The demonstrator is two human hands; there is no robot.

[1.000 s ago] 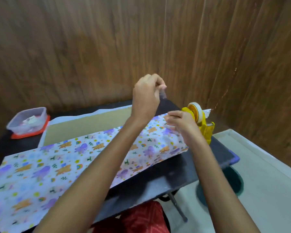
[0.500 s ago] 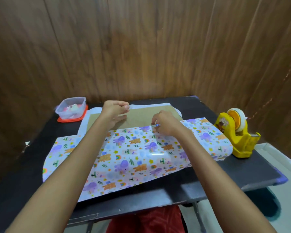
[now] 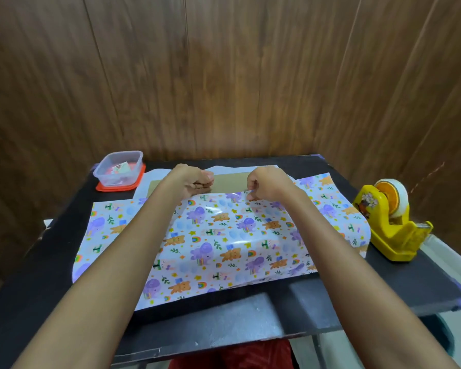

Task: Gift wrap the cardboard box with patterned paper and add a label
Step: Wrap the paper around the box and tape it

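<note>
Wood-panelled wall (image 3: pixel 224 75) behind, black table (image 3: pixel 383 286) beneath the patterned paper (image 3: pixel 224 243). Left of the paper's far corner: clear tub (image 3: pixel 119 166) on a red lid (image 3: pixel 117 188). Paper spread flat, print up, covering most of the cardboard box (image 3: pixel 229 181), brown strip exposed just past the paper's far edge. Left hand (image 3: pixel 194 179) at that far edge, fingers curled; contents not determinable. Right hand (image 3: pixel 266 182) further right along the same edge, fingertips pinching a clear tape strip (image 3: pixel 237 195). Just beside the paper's right end: yellow tape dispenser (image 3: pixel 389 222)
</note>
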